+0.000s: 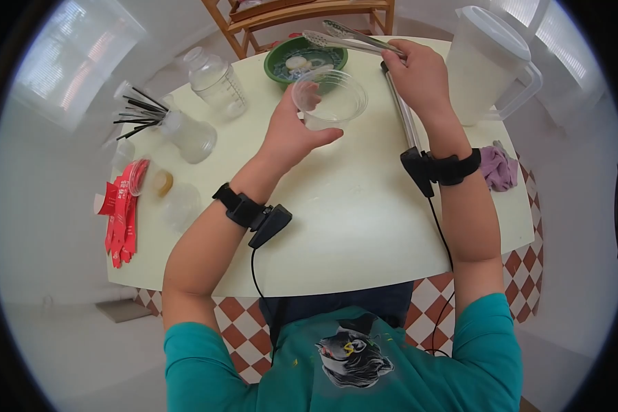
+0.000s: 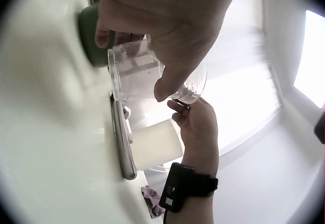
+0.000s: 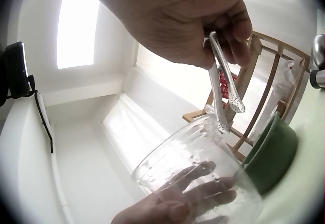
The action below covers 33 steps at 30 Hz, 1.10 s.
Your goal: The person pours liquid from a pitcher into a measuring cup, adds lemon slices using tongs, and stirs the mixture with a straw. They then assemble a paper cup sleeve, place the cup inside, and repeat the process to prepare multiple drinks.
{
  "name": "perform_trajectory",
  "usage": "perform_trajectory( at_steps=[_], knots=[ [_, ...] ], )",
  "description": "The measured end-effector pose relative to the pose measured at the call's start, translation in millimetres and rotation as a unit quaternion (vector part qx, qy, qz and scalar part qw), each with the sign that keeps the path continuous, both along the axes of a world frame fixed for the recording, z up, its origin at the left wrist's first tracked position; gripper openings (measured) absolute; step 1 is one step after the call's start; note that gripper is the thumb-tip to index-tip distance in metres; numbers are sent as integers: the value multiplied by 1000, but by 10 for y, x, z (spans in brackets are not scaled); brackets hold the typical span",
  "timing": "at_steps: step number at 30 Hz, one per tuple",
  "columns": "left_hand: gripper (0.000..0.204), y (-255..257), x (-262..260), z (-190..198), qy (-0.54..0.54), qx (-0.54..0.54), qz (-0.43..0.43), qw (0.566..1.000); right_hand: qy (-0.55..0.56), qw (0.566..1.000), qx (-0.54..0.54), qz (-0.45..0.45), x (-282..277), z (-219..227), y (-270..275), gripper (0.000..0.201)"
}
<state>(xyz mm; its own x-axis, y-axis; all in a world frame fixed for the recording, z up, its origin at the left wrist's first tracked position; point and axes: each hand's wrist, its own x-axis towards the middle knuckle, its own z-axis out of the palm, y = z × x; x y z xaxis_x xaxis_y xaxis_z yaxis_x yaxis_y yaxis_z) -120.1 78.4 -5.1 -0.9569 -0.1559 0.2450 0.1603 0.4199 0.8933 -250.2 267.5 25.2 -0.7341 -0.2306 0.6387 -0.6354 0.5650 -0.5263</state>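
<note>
My left hand grips a clear plastic cup by its side, thumb on one side and fingers on the other. The cup is tilted, and nothing shows inside it. My right hand pinches a pair of small metal tongs with perforated tips. The tong tips point left, over the far side of the table near a green bowl. In the bowl are liquid and pale round pieces. In the right wrist view the tips sit just above the cup rim, slightly apart.
A long metal utensil lies beside my right arm. A lidded pitcher stands at right, with a purple cloth nearer. To the left are a clear bottle, a jar with black straws and red packets.
</note>
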Motion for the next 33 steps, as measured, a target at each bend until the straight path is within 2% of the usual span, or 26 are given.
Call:
perform_trajectory(
  at_steps=[1, 6, 8, 10, 11, 13, 14, 16, 17, 19, 20, 22, 23, 25, 28, 32, 33],
  knots=[
    [83, -88, 122, 136, -4, -6, 8, 1000, -9, 1000, -2, 2, 7, 6, 5, 29],
    [78, -912, 781, 861, 31, -221, 102, 970, -23, 1000, 5, 13, -4, -29, -28, 30],
    [76, -1209, 977, 1107, 21, -242, 130, 961, -27, 999, 17, 11, -5, -54, -53, 29],
    [73, -1439, 1079, 1267, 2, -415, 215, 884, -42, 999, 16, 16, 10, -70, -72, 29],
    [73, -1530, 1109, 1305, 1, -416, 219, 882, -54, 998, 19, 13, 17, -76, -81, 29],
    [64, -1668, 1125, 1355, 11, -616, 197, 763, -47, 999, 19, 9, 18, -107, -99, 29],
    [64, -1689, 1091, 1357, 10, -615, 200, 762, -41, 999, 19, 1, 7, -127, -96, 29],
    [53, -1692, 1004, 1335, -5, -726, 149, 671, -32, 999, 27, 3, -12, -158, -81, 29],
    [53, -1684, 970, 1292, -5, -726, 150, 671, -25, 999, 34, 2, -11, -165, -82, 29],
    [44, -1659, 893, 1158, 44, -782, 114, 611, -32, 999, 32, 3, 7, -155, -84, 30],
    [44, -1648, 858, 1120, 44, -782, 114, 611, -40, 999, 31, 3, 12, -152, -83, 30],
    [27, -1644, 789, 1048, 43, -815, 83, 572, -39, 999, 29, 2, 9, -161, -82, 30],
    [27, -1667, 754, 1004, 42, -814, 83, 573, -38, 999, 26, 2, 7, -167, -83, 30],
    [41, -1735, 682, 909, -9, -816, 40, 577, -34, 999, 32, -3, 16, -158, -84, 30],
    [46, -1826, 592, 753, 2, -802, 23, 597, -36, 998, 41, -5, 1, -162, -89, 30],
    [52, -1701, 657, 751, -15, -811, 44, 583, -40, 998, 45, 2, 1, -172, -94, 31],
    [54, -1676, 731, 794, 21, -797, 54, 602, -43, 998, 45, 3, 1, -173, -91, 31]
  ],
)
